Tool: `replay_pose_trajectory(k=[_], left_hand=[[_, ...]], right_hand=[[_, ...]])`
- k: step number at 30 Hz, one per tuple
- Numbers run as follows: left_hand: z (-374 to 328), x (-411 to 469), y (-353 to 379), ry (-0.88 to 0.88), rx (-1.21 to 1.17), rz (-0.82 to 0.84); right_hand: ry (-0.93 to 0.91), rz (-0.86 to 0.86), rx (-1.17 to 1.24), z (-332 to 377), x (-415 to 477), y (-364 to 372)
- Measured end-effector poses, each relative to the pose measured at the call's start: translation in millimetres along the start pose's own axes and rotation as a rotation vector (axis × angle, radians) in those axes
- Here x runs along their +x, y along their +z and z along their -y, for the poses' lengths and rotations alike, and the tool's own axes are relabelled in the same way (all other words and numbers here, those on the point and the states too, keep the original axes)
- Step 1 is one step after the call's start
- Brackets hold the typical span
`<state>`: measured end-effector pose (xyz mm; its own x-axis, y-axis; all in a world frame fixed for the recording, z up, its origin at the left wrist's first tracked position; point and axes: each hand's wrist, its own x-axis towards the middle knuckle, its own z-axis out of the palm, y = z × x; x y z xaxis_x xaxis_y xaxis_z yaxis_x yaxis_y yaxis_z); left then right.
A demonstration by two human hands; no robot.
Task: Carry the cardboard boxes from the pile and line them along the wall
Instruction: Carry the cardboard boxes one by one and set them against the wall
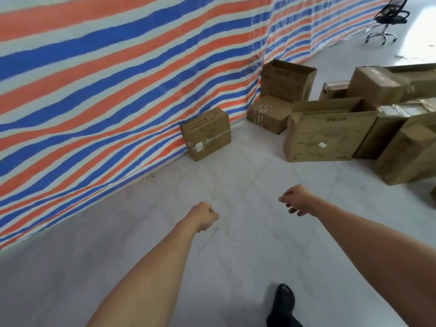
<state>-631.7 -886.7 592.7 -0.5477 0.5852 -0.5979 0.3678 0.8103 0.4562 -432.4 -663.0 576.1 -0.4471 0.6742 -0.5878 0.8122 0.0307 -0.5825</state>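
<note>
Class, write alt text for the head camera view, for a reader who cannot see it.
A person reaches forward over a pale floor, left grip fisted, right grip loosely curled, both empty. One taped cardboard box stands alone against a striped tarp wall; the pile sits to its right, an office chair beyond.

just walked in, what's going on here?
A person stands on the pale floor holding nothing: the left hand is curled in a fist, the right hand hangs loosely curled. One sealed brown cardboard box sits against the red, white and blue striped tarp wall. The pile of brown cardboard boxes lies ahead to the right, none picked up yet.
</note>
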Motion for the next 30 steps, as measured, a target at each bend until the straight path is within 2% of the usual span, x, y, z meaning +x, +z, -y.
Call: replay_pose_trajectory(k=[5,10,14,21,27,30], left_hand=[[-50.2,111.8,-32.7,-0.055,0.026,0.062],[-105.5,203.5,-83.4,-0.086,0.003,0.057],[-149.6,286.8,-137.1,-0.042,-0.160,0.001],[-131.4,423.8,-208.9,-0.237,-0.259,0.030],[-123.4,562.5,-300.5,-0.254,-0.327,0.024],[-135.2,614.7,-354.8,-0.255,-0.369,-0.036]], right_hand=[[0.034,0.035,-0.004,32.0,125.4,-41.7],[0.060,0.074,-0.049,94.4,230.9,-95.3],[-0.032,0.011,-0.128,189.8,333.0,-141.0],[-0.150,0.138,-0.349,319.1,483.8,-119.5],[-0.070,0.216,-0.495,402.0,607.7,-111.3],[-0.104,0.199,-0.516,458.4,655.7,-118.3]])
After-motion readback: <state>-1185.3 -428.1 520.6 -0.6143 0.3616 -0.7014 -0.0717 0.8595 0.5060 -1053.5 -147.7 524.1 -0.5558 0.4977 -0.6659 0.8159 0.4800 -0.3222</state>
